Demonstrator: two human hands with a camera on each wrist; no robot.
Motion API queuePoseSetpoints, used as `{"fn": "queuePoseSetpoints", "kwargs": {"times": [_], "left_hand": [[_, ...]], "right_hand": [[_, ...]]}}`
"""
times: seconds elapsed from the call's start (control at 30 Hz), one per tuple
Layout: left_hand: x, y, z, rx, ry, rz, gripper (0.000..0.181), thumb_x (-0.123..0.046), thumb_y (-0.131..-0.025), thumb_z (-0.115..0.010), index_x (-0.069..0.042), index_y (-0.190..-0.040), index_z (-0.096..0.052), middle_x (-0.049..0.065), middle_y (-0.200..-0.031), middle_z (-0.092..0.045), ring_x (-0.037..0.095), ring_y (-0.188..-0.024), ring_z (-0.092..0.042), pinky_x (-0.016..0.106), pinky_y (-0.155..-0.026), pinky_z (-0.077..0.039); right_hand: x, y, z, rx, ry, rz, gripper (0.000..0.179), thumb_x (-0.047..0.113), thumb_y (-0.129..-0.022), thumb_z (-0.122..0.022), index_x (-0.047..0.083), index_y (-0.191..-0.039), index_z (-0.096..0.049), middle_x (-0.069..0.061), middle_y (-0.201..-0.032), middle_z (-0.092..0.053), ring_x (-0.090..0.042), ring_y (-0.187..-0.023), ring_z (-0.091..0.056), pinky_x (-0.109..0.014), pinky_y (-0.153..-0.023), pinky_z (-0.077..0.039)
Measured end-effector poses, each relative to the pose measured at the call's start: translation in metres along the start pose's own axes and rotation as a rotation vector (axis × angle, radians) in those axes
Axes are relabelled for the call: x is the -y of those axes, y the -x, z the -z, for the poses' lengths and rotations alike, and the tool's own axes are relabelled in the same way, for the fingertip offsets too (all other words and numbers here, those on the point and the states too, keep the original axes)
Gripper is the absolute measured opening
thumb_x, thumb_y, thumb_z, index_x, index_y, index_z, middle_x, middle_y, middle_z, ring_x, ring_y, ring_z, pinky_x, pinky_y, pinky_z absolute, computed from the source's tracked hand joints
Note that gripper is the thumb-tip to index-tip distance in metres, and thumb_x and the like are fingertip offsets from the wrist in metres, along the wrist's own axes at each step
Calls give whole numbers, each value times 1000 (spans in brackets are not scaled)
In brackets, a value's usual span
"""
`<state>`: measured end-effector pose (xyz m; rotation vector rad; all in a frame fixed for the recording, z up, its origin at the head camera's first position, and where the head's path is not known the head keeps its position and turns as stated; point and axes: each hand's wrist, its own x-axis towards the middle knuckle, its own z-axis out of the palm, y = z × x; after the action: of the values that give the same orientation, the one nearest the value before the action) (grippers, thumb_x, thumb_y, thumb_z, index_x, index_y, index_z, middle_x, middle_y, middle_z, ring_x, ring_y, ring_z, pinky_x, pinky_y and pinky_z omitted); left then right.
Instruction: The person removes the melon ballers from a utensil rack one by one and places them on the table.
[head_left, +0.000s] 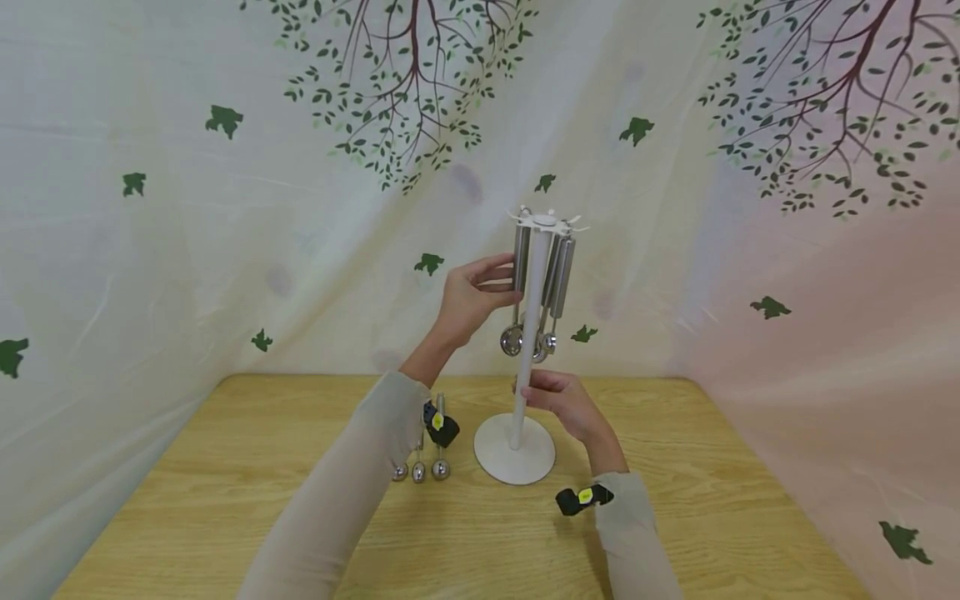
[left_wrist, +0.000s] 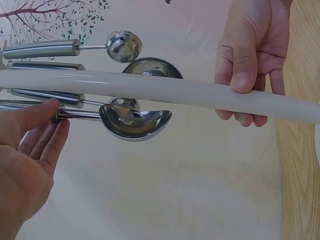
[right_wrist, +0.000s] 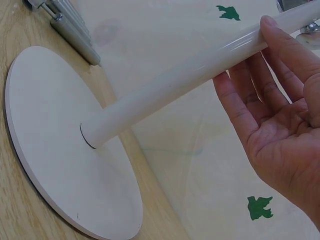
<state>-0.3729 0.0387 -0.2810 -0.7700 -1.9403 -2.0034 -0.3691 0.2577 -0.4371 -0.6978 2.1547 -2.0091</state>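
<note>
A white stand (head_left: pixel 531 333) stands on the table, with several metal scoops hanging from the hooks at its top. My left hand (head_left: pixel 472 300) pinches the handle of one ice cream scoop (left_wrist: pixel 134 125) at the stand's left side; its round bowl points down. Lower on the pole, my right hand (head_left: pixel 572 407) holds the white tube between thumb and fingers. In the right wrist view, the thumb lies along the tube and the fingers curl behind it. Another scoop (left_wrist: pixel 123 46) hangs on the other side of the pole.
Several more metal scoops (head_left: pixel 441 469) lie on the wooden table (head_left: pixel 225 500), left of the stand's round base (head_left: pixel 491 454) and partly behind my left sleeve. A cloth backdrop (head_left: pixel 337 250) with printed leaves and branches rises behind the table.
</note>
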Motion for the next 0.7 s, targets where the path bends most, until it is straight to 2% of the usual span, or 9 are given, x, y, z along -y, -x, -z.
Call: {"fn": "queuePoseSetpoints", "kwargs": {"times": [0.1, 0.2, 0.33, 0.43, 0.6, 0.7], "left_hand": [[-2, 0, 0, -4, 5, -1, 53, 8, -85, -76, -5, -135, -65, 20, -128, -70, 36, -109, -73, 37, -91, -62], [-4, 0, 1, -5, 8, 4, 54, 9, -84, -77, -5, -135, -65, 20, -127, -71, 35, -108, -73, 37, -91, -62], [-9, 1, 3, -8, 11, 24, 55, 9, -83, -77, -6, -134, -66, 19, -127, -71, 34, -108, -73, 37, -90, -63], [-14, 2, 4, -8, 20, 46, 55, 9, -83, -78, -7, -134, -66, 19, -126, -71, 34, -108, -73, 37, -90, -63], [-22, 4, 6, 4, 33, 81, 55, 9, -83, -78, -7, -134, -66, 19, -126, -71, 34, -109, -73, 38, -91, -62], [-24, 4, 7, 18, 34, 93, 55, 8, -84, -77, -8, -135, -66, 19, -127, -71, 34, -110, -73, 38, -92, -62]], "right_hand": [[2, 0, 0, 10, 20, 11, 21, 8, -97, -68, 7, -118, -74, -29, -123, -68, -15, -106, -72, -31, -96, -59], [4, 0, 1, 25, 41, 40, 26, 7, -97, -67, -4, -121, -69, -36, -123, -65, -15, -104, -73, -33, -95, -60], [6, 0, 2, 37, 63, 73, 33, 5, -96, -68, -13, -124, -63, -34, -120, -67, -15, -102, -73, -34, -94, -60], [6, 0, 1, 33, 79, 84, 32, 4, -95, -70, -10, -124, -65, -24, -117, -72, -15, -102, -73, -33, -93, -60], [5, 1, 1, 27, 94, 98, 32, 5, -93, -72, -9, -123, -67, 0, -108, -78, -15, -101, -73, -33, -93, -61], [5, 1, 0, 27, 101, 100, 34, 5, -93, -72, -10, -124, -66, 5, -108, -77, -15, -102, -73, -33, -93, -61]]}}
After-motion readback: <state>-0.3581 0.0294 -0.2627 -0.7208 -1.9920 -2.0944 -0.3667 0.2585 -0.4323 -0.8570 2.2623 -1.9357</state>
